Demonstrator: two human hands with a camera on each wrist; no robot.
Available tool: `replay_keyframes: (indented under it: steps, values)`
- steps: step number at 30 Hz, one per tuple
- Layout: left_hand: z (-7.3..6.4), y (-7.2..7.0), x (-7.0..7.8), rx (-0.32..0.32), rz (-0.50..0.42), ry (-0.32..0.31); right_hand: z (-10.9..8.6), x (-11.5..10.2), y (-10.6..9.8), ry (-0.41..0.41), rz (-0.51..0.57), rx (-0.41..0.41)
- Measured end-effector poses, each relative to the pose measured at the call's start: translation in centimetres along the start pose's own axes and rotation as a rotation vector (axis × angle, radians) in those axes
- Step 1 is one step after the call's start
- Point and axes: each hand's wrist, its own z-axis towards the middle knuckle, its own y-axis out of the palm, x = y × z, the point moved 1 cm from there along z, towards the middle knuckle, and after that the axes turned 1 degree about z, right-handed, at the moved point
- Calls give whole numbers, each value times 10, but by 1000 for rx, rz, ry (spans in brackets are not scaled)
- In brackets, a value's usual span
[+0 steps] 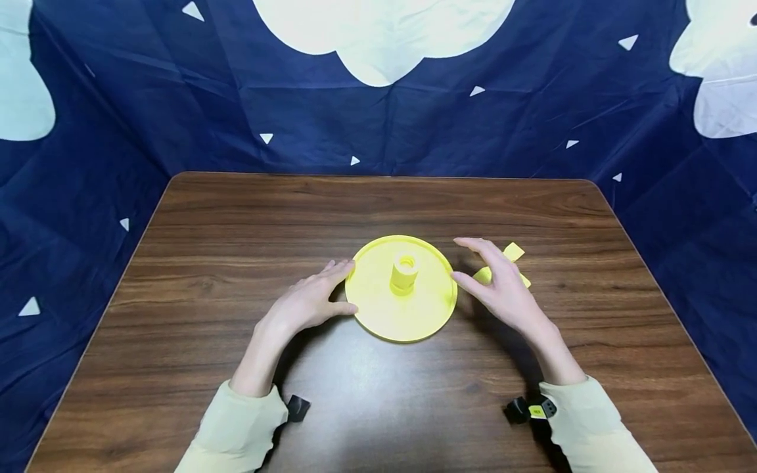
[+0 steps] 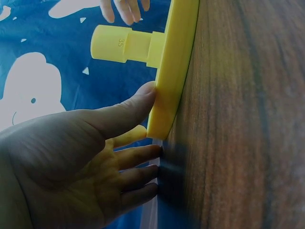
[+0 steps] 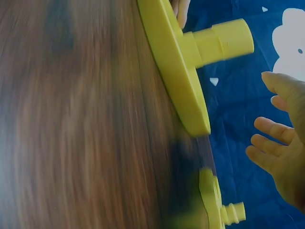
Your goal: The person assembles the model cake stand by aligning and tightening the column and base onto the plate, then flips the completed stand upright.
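A yellow round disc (image 1: 378, 312) with a raised rim lies flat on the wooden table. From its centre stands a stepped hollow post (image 2: 110, 44), marked 35 in the left wrist view. My left hand (image 1: 307, 299) is at the disc's left side, thumb and fingertips at the rim, the fingers spread and nearly straight. On the other side, my right hand (image 1: 503, 289) hovers near the right rim, thumb and fingers apart, holding nothing. Partly hidden behind it is a smaller yellow piece (image 1: 513, 251) with flat blades; the right wrist view shows a short ribbed stub (image 3: 233, 213) on it.
The brown wood-grain table (image 1: 236, 223) has rounded far corners. A dark blue cloth (image 1: 319, 112) with white cloud shapes and small triangles hangs behind and along both sides. Both sleeves carry small black wrist devices (image 1: 298, 408).
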Motion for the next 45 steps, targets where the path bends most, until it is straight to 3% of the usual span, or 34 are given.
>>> replay_keyframes:
  steps: [6, 17, 31, 45]
  values:
    - [0, -2, 1, -2, 9, -4, -4, 14, -17, -3, -111, 16]
    - [-1, -3, 0, -2, 13, -8, -10, 38, -35, 23, -160, -7]
    - [-3, -3, 0, 2, 8, -9, -13, 64, -49, -3, -241, -21]
    - [-1, 0, -1, 6, 7, -7, -17, 98, -58, 99, -219, -182]
